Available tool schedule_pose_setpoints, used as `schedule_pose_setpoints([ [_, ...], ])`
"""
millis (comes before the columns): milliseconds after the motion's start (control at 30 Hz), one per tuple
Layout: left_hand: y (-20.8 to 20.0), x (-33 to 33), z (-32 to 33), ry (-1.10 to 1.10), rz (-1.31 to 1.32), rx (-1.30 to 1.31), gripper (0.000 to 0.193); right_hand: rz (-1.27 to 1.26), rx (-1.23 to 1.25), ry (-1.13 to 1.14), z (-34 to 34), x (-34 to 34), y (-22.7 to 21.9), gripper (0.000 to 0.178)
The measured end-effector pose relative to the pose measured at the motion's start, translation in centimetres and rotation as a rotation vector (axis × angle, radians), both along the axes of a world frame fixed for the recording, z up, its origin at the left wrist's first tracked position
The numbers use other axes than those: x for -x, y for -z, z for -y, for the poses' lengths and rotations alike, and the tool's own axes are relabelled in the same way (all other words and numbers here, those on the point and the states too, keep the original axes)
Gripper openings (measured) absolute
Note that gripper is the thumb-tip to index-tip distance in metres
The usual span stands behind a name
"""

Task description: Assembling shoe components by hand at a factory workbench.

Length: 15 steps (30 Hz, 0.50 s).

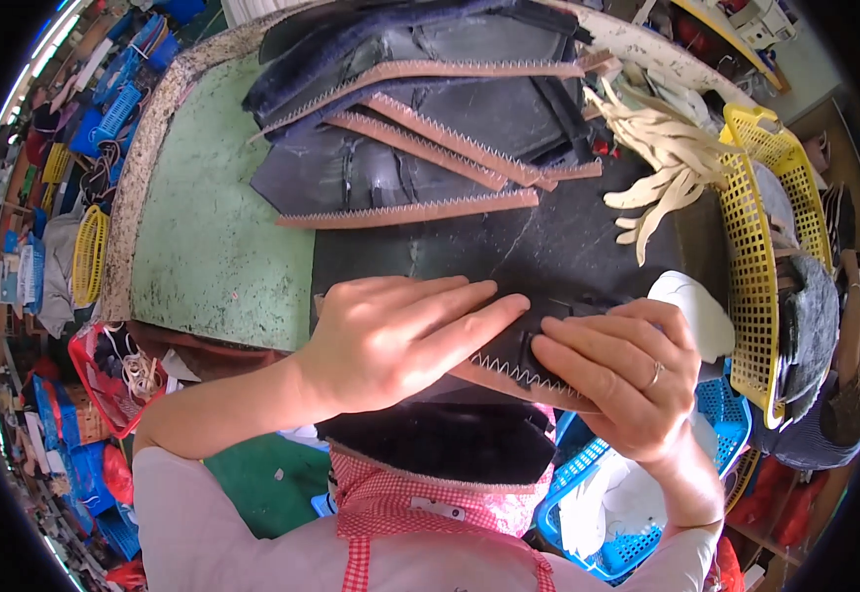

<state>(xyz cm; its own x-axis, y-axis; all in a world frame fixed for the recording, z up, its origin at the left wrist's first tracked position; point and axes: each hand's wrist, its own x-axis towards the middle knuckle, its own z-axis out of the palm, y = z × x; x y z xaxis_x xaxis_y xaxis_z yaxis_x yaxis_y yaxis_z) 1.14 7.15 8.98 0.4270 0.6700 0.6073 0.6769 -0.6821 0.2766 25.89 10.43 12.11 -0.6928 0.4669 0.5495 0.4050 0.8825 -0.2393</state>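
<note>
Seen from above, 2 bare hands meet at the centre of the frame over a dark leather piece (519, 350) with a tan zigzag-stitched edge. The left hand (391, 340) lies flat, fingers extended, pressing it down. The right hand (627, 380), wearing a ring, pinches the stitched edge between thumb and fingers. The piece sits at the near edge of a green worktable (213, 247). More stitched pieces (420, 128) are stacked in the upper centre; a yellow basket (755, 266) stands at right. Uneven pressing could likely leave the edge crooked or wrinkled.
</note>
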Motion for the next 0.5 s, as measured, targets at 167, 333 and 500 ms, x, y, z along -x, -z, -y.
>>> schedule_pose_setpoints([
  [167, -0.9, 1.4, 0.5, -0.011, -0.004, -0.035, 0.036, -0.203, -0.253, 0.274, 3.0, -1.5, -1.8, 0.034],
  [333, 0.0, 2.0, 3.3, -0.151, 0.662, 0.465, 0.032, -0.332, 0.412, 0.230, 1.6, -0.6, 0.5, 0.075],
  [500, 1.0, -2.4, 10.1, 0.124, 0.718, 0.967, 0.041, -0.272, 1.066, -0.161, -0.9, 4.3, 2.3, 0.042],
])
